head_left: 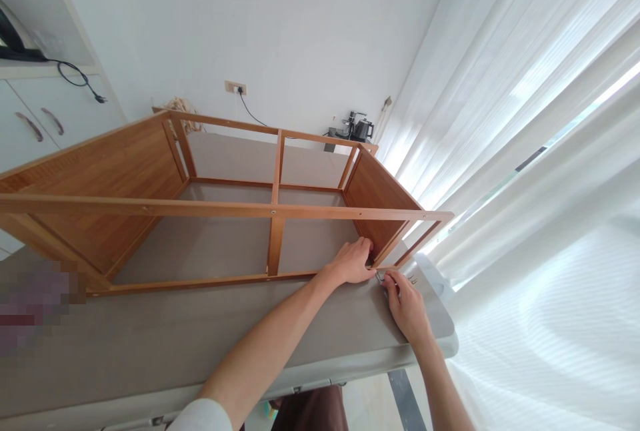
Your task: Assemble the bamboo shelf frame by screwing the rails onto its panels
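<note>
A brown wooden furniture frame (274, 244) with a middle post and solid end panels lies on the grey table. My left hand (353, 261) is closed around the lower front rail near its right corner, its fingers reaching inside the frame. Close beside it, my right hand (404, 301) pinches a thin metal tool (379, 277) that looks like a hex key. The tool's tip meets the outer face of the rail by my left fingertips; its exact seat is hidden. A few small metal screws (413, 280) lie on the table just right of my right hand.
The grey padded table (210, 331) has a rounded right edge near a white curtain (530, 271). Behind the frame are a kettle (363, 129) and a wall socket (235, 87). White cabinets (35, 114) stand at the left. A blurred patch covers the table's left end.
</note>
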`<action>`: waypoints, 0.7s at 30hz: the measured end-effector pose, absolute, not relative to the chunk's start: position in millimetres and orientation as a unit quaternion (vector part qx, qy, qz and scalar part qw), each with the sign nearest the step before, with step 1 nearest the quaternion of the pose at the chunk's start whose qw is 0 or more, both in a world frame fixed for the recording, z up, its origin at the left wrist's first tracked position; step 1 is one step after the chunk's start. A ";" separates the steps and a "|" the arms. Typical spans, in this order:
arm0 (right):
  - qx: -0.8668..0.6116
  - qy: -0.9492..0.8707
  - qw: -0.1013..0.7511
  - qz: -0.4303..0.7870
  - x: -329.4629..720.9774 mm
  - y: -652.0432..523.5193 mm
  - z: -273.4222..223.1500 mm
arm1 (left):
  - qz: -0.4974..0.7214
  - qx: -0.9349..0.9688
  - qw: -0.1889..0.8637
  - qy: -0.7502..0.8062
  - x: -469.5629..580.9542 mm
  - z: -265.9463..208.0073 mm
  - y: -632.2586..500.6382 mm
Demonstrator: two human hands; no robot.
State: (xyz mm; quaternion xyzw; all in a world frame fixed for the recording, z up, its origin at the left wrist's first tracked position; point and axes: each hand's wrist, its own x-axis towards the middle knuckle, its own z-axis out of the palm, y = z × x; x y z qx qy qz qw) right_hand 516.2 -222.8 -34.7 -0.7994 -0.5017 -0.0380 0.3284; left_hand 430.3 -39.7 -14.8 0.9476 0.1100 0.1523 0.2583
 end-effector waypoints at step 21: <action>-0.798 -0.512 0.314 -0.055 517.6 -222.2 -37.0 | 0.143 0.950 0.258 0.107 430.1 -14.4 -39.3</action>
